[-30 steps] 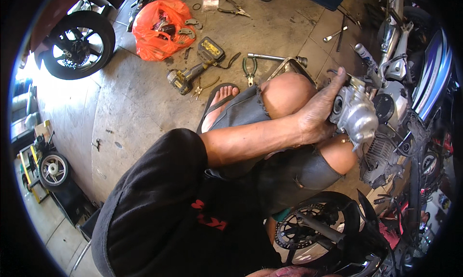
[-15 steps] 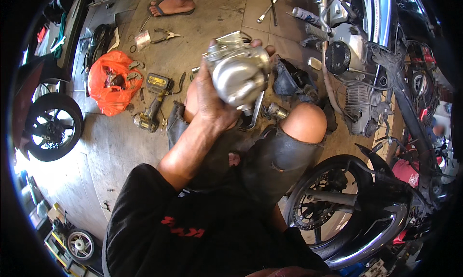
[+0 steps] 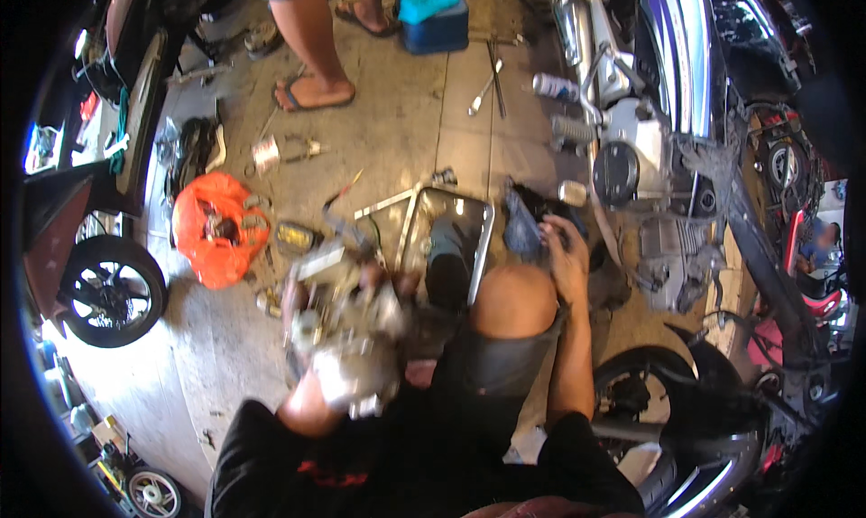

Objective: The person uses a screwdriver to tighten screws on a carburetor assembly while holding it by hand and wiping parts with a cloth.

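My left hand (image 3: 302,338) is wrapped round a silver carburetor (image 3: 356,378), held low in front of my left thigh. Both are smeared by motion, and fingertips show along the carburetor's far side. Beyond my right knee (image 3: 516,302), my right hand (image 3: 568,255) is raised with loosely bent fingers apart and nothing visible in them. It is nearest to a dark blue crumpled thing (image 3: 523,225) on the floor; whether they touch I cannot tell. Ahead between the hands lies a metal-rimmed frame or tray (image 3: 488,238) with grey and black things in it.
An orange plastic bag (image 3: 216,264) of parts sits left, beside a partly hidden cordless power tool (image 3: 298,237). Pliers (image 3: 304,150) and a spanner (image 3: 478,96) lie farther off. Another person's sandalled foot (image 3: 316,92) stands ahead. A motorcycle engine (image 3: 663,238) and wheel (image 3: 622,383) are right.
The carburetor in my left hand has come down and nearer my body, to the left. My right hand has come into clear sight by my right knee. The view has tilted up, showing more of another person's legs.
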Available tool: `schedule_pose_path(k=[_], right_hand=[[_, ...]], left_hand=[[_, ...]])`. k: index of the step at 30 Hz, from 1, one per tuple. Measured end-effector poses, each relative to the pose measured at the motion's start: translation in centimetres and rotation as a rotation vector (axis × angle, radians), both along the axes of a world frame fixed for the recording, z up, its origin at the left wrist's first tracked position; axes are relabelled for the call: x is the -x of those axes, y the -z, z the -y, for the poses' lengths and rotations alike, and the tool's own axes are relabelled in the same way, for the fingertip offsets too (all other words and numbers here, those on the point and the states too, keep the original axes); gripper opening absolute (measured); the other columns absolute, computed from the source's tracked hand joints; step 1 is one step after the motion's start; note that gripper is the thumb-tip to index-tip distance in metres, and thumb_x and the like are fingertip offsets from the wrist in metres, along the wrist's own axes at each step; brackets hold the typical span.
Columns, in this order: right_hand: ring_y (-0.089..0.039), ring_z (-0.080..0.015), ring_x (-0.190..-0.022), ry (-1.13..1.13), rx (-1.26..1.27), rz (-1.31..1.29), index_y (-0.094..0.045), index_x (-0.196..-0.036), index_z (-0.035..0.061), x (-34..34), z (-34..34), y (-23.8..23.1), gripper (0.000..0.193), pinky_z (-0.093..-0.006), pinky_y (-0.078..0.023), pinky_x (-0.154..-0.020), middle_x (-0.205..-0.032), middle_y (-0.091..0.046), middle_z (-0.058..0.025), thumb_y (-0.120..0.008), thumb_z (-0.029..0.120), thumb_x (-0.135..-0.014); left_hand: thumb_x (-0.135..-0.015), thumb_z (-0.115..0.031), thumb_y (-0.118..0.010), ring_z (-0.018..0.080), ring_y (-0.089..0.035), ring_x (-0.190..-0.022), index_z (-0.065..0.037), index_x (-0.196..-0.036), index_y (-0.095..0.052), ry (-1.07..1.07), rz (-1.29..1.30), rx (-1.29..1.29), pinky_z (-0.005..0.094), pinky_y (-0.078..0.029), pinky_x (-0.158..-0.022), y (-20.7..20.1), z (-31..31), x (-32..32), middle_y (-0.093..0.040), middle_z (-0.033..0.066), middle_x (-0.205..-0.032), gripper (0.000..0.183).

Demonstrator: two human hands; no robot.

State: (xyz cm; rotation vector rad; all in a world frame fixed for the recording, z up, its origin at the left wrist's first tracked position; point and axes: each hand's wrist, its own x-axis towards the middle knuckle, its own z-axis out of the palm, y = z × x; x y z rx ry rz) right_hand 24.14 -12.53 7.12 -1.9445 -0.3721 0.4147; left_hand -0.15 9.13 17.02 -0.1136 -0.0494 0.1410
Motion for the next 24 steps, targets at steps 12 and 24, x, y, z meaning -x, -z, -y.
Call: schedule_pose_path(k=[12,24], right_hand=[[-0.055,-0.0423,-0.110,0.150,0.571,0.514,-0.050,-0.117,-0.0042,-27.1,-26.1,27.8,0.044,-0.0424,-0.042,-0.097,-0.114,-0.057,-0.0297,-0.049,0.025,-0.085],[-0.041,-0.0147,-0.046,0.104,-0.404,-0.688,-0.048,-0.069,0.0112,-32.2,-31.9,23.5,0.034,-0.0255,-0.035,-0.042,-0.059,-0.047,-0.0033,-0.045,0.032,-0.096]], left_hand=[[-0.086,-0.059,-0.050,0.0388,-0.053,-0.111,-0.005,-0.118,-0.047,-0.194,-0.235,-0.013,0.0508,-0.046,-0.090,2.2,-1.9,-0.2,-0.049,0.0224,-0.126,0.064],[-0.086,-0.058,-0.048,0.0389,-0.052,-0.112,-0.003,-0.118,-0.048,-0.291,-0.310,0.000,0.0516,-0.042,-0.093,3.9,-2.4,-0.9,-0.051,0.0218,-0.123,0.064]])
